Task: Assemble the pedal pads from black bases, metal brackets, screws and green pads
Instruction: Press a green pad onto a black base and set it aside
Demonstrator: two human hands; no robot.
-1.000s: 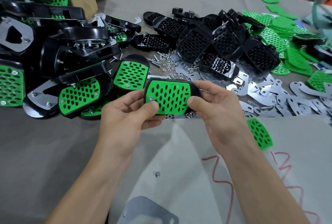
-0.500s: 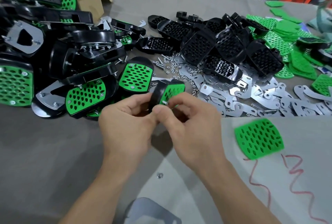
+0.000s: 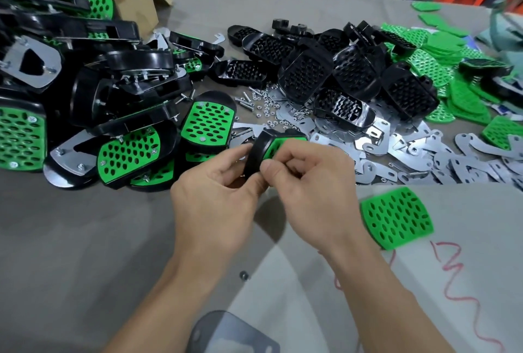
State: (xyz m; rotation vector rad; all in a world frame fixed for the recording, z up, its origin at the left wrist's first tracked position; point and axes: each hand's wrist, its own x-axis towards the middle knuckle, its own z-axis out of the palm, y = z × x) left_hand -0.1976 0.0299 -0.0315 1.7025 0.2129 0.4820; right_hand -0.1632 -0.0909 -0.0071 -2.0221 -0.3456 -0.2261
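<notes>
Fingers (image 3: 236,154) of the left hand (image 3: 215,191) are curled round the black rim of a pedal pad (image 3: 254,154) and clamp it on edge above the middle of the tabletop (image 3: 85,239). The right hand (image 3: 311,183) pinches the near corner of its green face, thumb against curled fingers; whether a screw sits under the thumb cannot be told. The tilt probably keeps face and back within reach for fastening, so the unit is judged mid-assembly. Just right of the hands one loose green pad (image 3: 396,217) lies flat, presumably staged for the next unit. Beyond the hands, screws and nuts (image 3: 263,103) are scattered between two heaps: finished pads (image 3: 127,152) stacked toward the left edge before a cardboard box (image 3: 138,4), and bare black bases (image 3: 311,72) toward the far edge. Metal brackets (image 3: 424,166) spread toward the right edge. One bracket (image 3: 226,333) lies at the near edge, with a single nut (image 3: 244,275) just beyond it.
</notes>
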